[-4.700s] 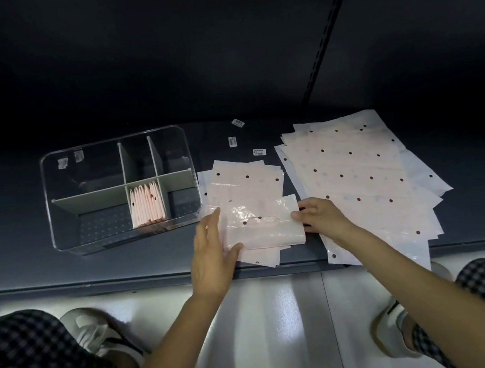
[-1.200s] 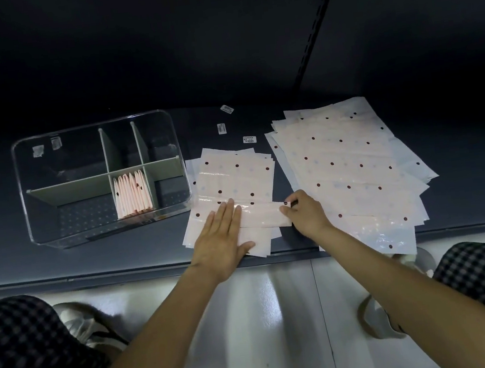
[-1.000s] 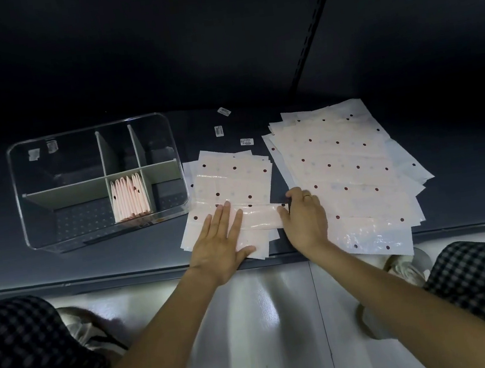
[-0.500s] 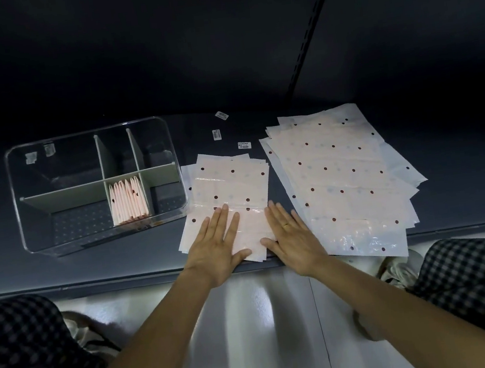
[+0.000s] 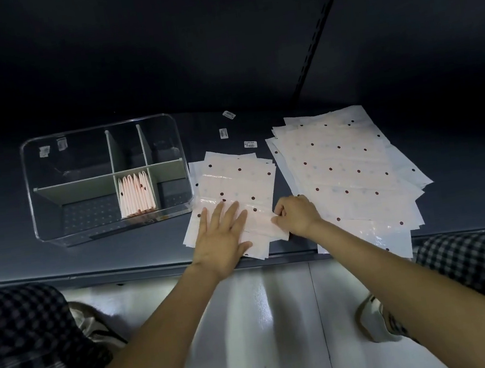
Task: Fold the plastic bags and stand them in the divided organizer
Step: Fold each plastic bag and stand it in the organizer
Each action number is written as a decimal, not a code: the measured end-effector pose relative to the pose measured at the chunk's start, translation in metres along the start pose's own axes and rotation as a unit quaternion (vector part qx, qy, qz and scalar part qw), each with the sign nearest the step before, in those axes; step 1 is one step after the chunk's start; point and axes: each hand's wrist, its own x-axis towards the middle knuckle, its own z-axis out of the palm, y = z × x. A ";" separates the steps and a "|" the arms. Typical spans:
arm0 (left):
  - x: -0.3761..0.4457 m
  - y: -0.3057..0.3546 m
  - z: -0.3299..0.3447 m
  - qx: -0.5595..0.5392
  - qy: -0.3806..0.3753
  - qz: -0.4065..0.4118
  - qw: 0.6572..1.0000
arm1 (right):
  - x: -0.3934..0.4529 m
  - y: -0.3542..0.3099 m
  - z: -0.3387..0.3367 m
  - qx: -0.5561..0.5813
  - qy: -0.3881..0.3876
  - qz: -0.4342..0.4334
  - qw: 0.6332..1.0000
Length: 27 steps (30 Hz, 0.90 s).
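Two hands work at the near edge of the dark surface (image 5: 97, 256). The left hand (image 5: 222, 238) lies flat with straight fingers, pressing down a folded strip of polka-dot plastic bag (image 5: 262, 222) that sits on top of a small pile of half-folded bags (image 5: 235, 181). The right hand (image 5: 297, 213) has its fingers curled, pinching the strip's right end. The step in hand looks like the cross fold: the bag is already a narrow band, and the next move calls for bringing the pinched end over toward the left while the flat palm keeps the layers from sliding on the slick film.

Right of it, a larger stack of unfolded bags (image 5: 346, 165) waits. Left, the clear divided organizer (image 5: 31, 191) holds a row of folded bags (image 5: 137, 193) standing upright in its near middle compartment; the other compartments appear unfilled.

Farther off lie three small white stickers (image 5: 250, 144), their print too small to read, as are the labels on the organizer's far wall.
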 end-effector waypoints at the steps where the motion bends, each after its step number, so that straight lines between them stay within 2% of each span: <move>1: -0.001 0.003 -0.002 -0.012 0.013 0.018 1.000 | -0.002 -0.001 0.000 0.009 -0.006 0.003 1.000; 4: -0.006 0.014 -0.003 -0.059 0.073 0.071 0.993 | -0.014 -0.005 0.002 0.127 -0.024 0.041 0.991; 6: -0.014 0.020 -0.003 -0.099 0.092 0.068 0.989 | -0.026 -0.011 0.004 0.231 -0.052 0.086 0.968; 8: -0.023 0.022 -0.001 -0.103 0.100 0.058 0.988 | -0.038 -0.015 0.013 0.321 -0.076 0.146 0.933; 11: -0.034 0.018 0.003 -0.107 0.099 0.044 0.988 | -0.056 -0.025 0.027 0.439 -0.113 0.230 0.861; 16: -0.045 0.006 0.005 -0.066 0.085 0.065 0.992 | -0.069 -0.028 0.032 0.574 -0.146 0.275 0.758; 17: -0.046 0.006 0.004 -0.059 0.096 0.066 0.991 | -0.071 -0.028 0.030 0.583 -0.153 0.271 0.751; 18: -0.046 0.006 0.005 -0.057 0.114 0.063 0.990 | -0.071 -0.026 0.028 0.569 -0.156 0.255 0.766; 20: -0.045 0.007 0.006 -0.055 0.153 0.060 0.985 | -0.071 -0.023 0.025 0.453 -0.137 0.182 0.862; 22: -0.044 0.006 0.008 -0.062 0.169 0.059 0.982 | -0.071 -0.013 0.026 0.292 -0.034 0.083 0.952; 23: -0.045 0.006 0.008 -0.068 0.172 0.058 0.981 | -0.071 -0.006 0.025 0.253 0.019 0.021 0.967; 24: -0.045 0.006 0.007 -0.076 0.175 0.055 0.980 | -0.071 0.002 0.025 0.233 0.041 -0.047 0.970; 27: -0.046 0.007 0.004 -0.116 0.180 0.041 0.976 | -0.068 0.020 0.025 0.092 -0.042 -0.212 0.972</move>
